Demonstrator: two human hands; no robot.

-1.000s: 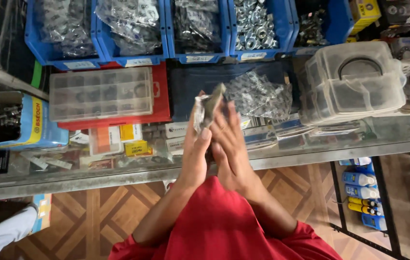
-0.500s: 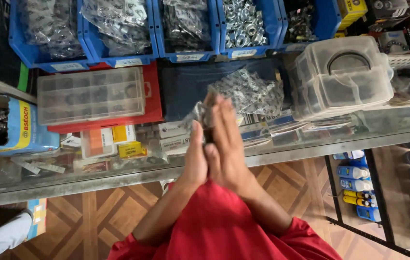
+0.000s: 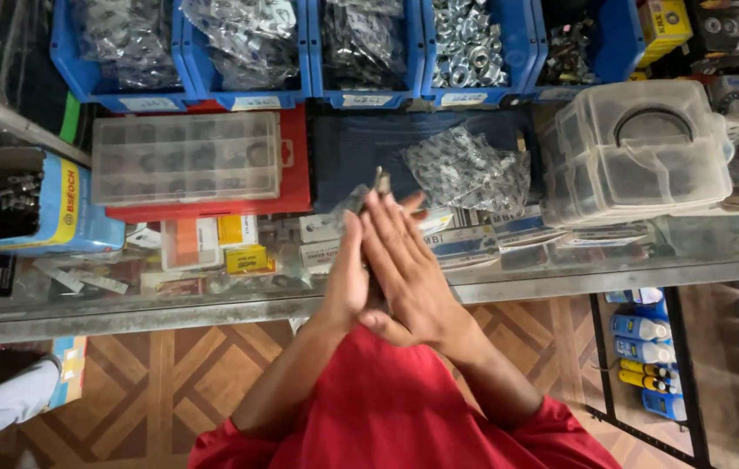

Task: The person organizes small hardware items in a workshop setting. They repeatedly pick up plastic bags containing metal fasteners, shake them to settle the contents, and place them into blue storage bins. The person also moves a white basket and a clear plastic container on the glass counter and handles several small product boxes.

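Glass counter point(image 3: 560, 265) runs across the view, with a wood-patterned floor below it and shelves of hardware behind. Along the top, at 12 o'clock, sits a row of blue bins point(image 3: 361, 87) with pale label strips on their front lips; most hold clear bags of metal parts, and one point(image 3: 473, 43) holds loose shiny nuts. At 10 o'clock lies a clear compartment box point(image 3: 185, 159) on a red tray point(image 3: 295, 187). At 9 o'clock a blue and yellow carton point(image 3: 74, 213) rests on the counter. Under the glass, near 8 o'clock, lie small flat packets, one orange and white point(image 3: 188, 243), one yellow point(image 3: 246, 258). At 2 o'clock stands a stack of translucent lidded tubs point(image 3: 639, 152) with a dark ring inside. At 1 o'clock a clear bag of washers point(image 3: 469, 169) lies on a dark blue mat point(image 3: 356, 148). At 4 o'clock, on a lower rack, stand blue bottles point(image 3: 639, 328) with white labels.

Both palms are pressed flat together at the centre, fingers straight and pointing toward 12 o'clock: the left hand point(image 3: 347, 274) behind, the right hand point(image 3: 408, 269) in front. A small grey packet point(image 3: 367, 193) is squeezed between them, its top edge poking out just above the fingertips, near the washer bag but apart from it
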